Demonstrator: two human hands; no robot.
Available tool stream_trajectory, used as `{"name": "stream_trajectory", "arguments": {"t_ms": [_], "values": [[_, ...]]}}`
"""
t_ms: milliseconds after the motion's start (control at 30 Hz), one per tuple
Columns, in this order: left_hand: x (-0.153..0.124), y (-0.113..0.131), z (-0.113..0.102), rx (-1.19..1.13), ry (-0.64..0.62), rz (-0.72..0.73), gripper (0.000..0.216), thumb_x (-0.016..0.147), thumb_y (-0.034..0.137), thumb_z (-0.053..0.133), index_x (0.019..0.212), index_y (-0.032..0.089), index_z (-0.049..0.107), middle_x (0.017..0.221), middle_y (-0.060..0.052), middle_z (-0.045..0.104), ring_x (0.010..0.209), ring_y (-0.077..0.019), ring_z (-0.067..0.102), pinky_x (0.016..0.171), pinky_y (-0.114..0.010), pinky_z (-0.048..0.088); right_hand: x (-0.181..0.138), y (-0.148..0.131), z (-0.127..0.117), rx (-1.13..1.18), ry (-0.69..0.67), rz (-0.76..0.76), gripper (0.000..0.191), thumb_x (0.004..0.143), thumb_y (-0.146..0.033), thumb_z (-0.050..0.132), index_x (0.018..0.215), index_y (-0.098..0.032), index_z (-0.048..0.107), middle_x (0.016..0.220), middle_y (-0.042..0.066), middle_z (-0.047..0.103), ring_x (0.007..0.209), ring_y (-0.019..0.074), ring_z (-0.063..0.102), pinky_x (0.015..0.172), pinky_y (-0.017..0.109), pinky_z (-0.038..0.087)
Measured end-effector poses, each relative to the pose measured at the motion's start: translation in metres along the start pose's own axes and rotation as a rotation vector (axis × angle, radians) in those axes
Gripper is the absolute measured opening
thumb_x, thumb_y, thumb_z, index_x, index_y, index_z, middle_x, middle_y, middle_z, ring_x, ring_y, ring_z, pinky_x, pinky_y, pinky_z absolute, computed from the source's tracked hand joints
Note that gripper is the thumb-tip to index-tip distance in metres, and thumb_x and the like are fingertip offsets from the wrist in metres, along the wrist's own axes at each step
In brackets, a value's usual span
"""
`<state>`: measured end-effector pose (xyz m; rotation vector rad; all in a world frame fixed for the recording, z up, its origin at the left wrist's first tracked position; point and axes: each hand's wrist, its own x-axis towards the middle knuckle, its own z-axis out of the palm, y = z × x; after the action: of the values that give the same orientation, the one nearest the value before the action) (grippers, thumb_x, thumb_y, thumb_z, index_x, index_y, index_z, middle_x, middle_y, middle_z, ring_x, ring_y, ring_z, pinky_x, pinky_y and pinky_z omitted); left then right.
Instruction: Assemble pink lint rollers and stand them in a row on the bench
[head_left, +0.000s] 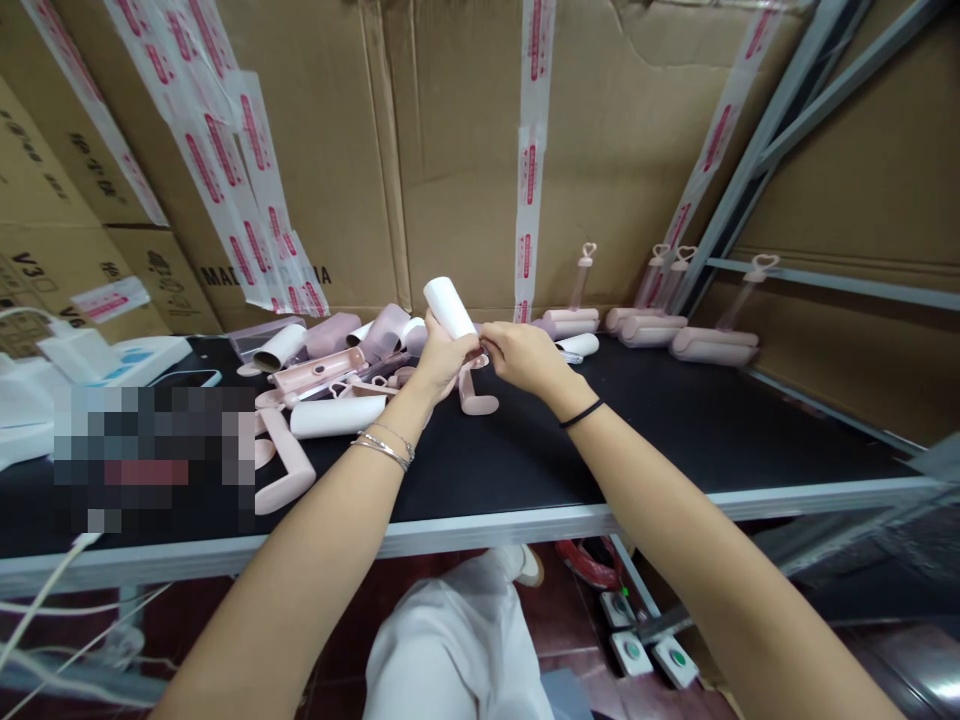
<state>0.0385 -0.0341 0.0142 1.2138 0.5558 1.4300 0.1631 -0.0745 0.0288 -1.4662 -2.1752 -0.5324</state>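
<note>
A white lint-roller roll (451, 308) is gripped in my left hand (442, 360), tilted with its upper end toward the cardboard wall. My right hand (521, 355) is closed in a pinch at the roll's lower end; what is between its fingertips is hidden. Just below my hands lies a pink L-shaped handle part (478, 392) on the black table. Left of my left hand rests another white roll (337, 417), among pink roller covers (319, 375) and heart-topped handles. A further pink handle part (289, 465) lies nearer the front edge.
Several pink lint rollers with upright heart-topped handles (716, 345) stand at the back right. A white power strip (135, 362) with plugs is at the left. Metal edging (510, 525) runs along the front of the table. Cardboard (450, 150) walls the back. Below are switch boxes (631, 652).
</note>
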Motion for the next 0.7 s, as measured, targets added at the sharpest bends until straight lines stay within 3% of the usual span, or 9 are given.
{"name": "stream_trajectory", "arguments": {"t_ms": [400, 700], "values": [[0.0028, -0.005, 0.0011, 0.05, 0.086, 0.039, 0.059, 0.053, 0.002, 0.054, 0.105, 0.023, 0.036, 0.081, 0.004, 0.048, 0.069, -0.012, 0.056, 0.058, -0.024, 0.049, -0.0002, -0.0049, 0.0017, -0.001, -0.044, -0.021, 0.021, 0.089, -0.017, 0.042, 0.091, -0.018, 0.062, 0.093, 0.008, 0.07, 0.081, 0.0206, 0.062, 0.063, 0.029, 0.032], [0.0009, 0.0026, 0.0017, -0.032, 0.065, 0.002, 0.056, 0.052, 0.004, 0.055, 0.1, 0.024, 0.035, 0.079, 0.004, 0.049, 0.064, -0.0109, 0.055, 0.059, -0.025, 0.047, 0.0007, -0.004, -0.0018, 0.011, 0.029, 0.048, 0.024, 0.093, -0.022, 0.038, 0.096, -0.019, 0.062, 0.093, 0.007, 0.069, 0.078, 0.0197, 0.061, 0.06, 0.029, 0.028]]}}
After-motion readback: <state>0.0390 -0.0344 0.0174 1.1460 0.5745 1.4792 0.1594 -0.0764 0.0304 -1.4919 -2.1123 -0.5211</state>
